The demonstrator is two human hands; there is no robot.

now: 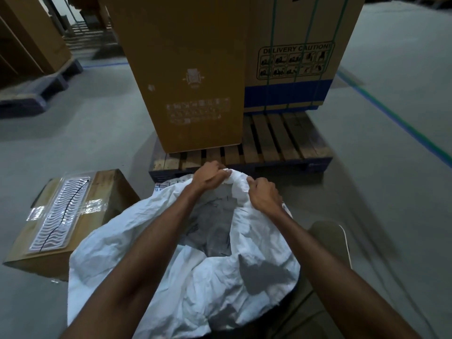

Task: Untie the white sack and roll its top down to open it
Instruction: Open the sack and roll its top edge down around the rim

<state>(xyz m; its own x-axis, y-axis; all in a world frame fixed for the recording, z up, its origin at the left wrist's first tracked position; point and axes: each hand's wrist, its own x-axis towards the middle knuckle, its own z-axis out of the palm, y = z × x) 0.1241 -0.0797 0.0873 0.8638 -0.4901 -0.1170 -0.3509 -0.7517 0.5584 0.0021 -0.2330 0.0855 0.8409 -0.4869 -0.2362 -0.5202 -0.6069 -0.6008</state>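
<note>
A large crumpled white sack [200, 272] stands on the floor right below me, its mouth gaping with grey contents showing inside. At the far edge of the mouth its top is bunched into a thick fold. My left hand [210, 176] grips that bunched rim from the left with curled fingers. My right hand [263, 194] grips the same rim just to the right, fingers curled round the fabric. Both forearms reach over the sack. No tie is visible.
A wooden pallet [276, 140] lies just beyond the sack, bearing a tall brown carton [186, 69] and a strapped carton with a caution label [300, 57]. A cardboard box with a plastic insert [71, 216] sits at the left. A brown stool [327, 243] stands at the right.
</note>
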